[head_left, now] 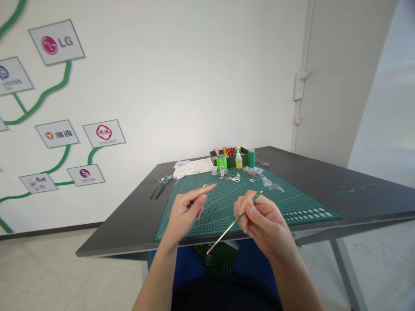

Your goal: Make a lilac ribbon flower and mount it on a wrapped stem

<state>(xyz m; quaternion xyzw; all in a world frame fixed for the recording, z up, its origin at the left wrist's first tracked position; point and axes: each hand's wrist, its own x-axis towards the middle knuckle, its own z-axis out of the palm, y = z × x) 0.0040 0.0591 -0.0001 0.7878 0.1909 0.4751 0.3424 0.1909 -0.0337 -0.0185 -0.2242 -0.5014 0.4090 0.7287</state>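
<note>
My right hand (264, 216) grips a thin stick (224, 234) between thumb and fingers. The stick is tilted, green along its upper part and gold-coloured below, its lower end over the table's front edge. Facing it, my left hand (188, 209) has its index finger stretched out and its other fingers curled near the thumb. Whether anything fine lies in that grip is too small to tell. Both hands are above the green cutting mat (220, 203) and do not touch each other.
At the back stand a bright green can (222, 163), a glue bottle (239, 160), a green thread spool (251, 158) and a dark green box (231, 162). Scissors (234, 179) lie before them. White cloth (196, 166) and two dark-stemmed pieces (164, 188) are at left, clear plastic (271, 184) at right.
</note>
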